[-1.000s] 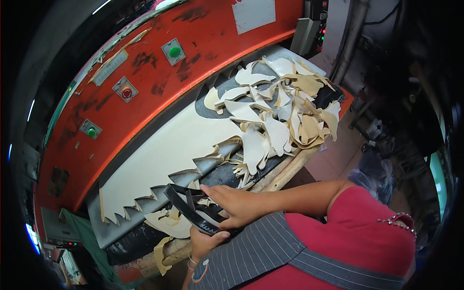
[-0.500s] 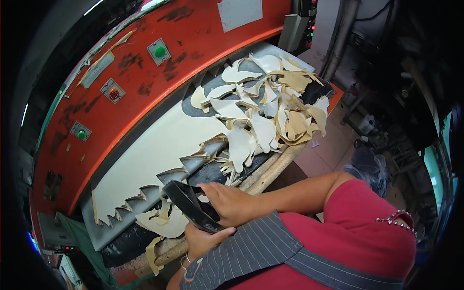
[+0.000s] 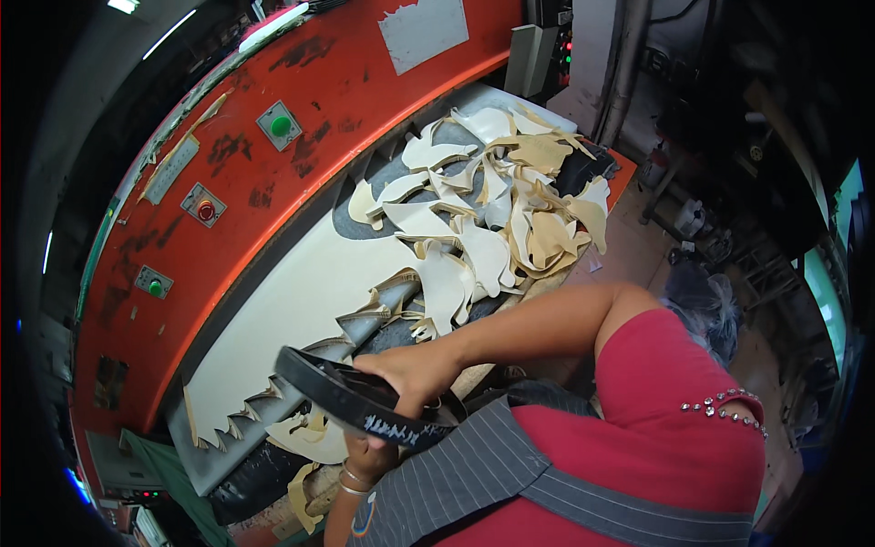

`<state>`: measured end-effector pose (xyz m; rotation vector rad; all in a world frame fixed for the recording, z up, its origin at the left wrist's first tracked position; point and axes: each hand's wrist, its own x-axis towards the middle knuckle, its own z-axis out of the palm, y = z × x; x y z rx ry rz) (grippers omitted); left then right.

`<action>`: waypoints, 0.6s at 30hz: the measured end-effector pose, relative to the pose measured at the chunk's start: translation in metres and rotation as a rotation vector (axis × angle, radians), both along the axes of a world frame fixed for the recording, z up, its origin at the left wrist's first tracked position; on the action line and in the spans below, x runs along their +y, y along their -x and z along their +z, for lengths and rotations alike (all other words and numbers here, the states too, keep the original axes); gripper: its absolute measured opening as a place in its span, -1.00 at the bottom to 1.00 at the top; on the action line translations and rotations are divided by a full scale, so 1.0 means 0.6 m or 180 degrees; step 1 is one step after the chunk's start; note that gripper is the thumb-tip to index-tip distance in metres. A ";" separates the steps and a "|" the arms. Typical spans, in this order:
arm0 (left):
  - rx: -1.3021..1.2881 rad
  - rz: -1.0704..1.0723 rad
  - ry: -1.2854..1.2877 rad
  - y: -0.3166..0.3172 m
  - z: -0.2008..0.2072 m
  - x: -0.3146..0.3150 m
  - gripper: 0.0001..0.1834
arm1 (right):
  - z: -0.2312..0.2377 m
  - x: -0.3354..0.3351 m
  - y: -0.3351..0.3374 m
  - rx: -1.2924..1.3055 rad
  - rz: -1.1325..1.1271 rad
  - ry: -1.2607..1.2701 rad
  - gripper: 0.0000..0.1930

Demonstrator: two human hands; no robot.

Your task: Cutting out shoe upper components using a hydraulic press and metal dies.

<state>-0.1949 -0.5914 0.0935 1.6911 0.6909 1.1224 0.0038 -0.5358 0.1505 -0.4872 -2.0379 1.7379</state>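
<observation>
Both hands hold a black cutting die (image 3: 314,383), a curved band with light markings on its side, tilted in front of my apron (image 3: 465,474). My right hand (image 3: 415,369) reaches across from the right and grips it from above, its fingers partly inside the band. Beneath it, my left hand (image 3: 366,454) clasps the lower side, with most of its fingers hidden. Beyond the die lies a pale sheet (image 3: 301,273) with a jagged, cut-out near edge. Loose cream and tan offcuts (image 3: 474,246) are heaped at its right.
A red-orange press (image 3: 241,159) runs along the far side, with green buttons (image 3: 281,127) and a red button (image 3: 206,211). The sheet rests on a grey board (image 3: 205,469). More scraps (image 3: 314,438) lie by the near edge. Clutter stands on the floor at the right.
The die has turned so its long marked side faces me, and its far end has swung left. My right hand has shifted with it. The view has moved slightly.
</observation>
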 end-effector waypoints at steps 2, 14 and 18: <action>0.0288 0.0090 -0.0168 0.010 0.025 -0.008 -0.56 | 0.016 -0.002 0.001 0.0121 0.0003 -0.0057 -0.12; 0.0112 0.1352 0.0146 0.039 -0.028 -0.020 -0.50 | -0.069 -0.001 0.028 0.0553 -0.1336 -0.2654 0.05; -0.0902 0.1200 0.1081 0.014 -0.002 -0.016 -0.54 | -0.035 -0.022 0.026 0.0230 -0.0111 -0.0811 0.09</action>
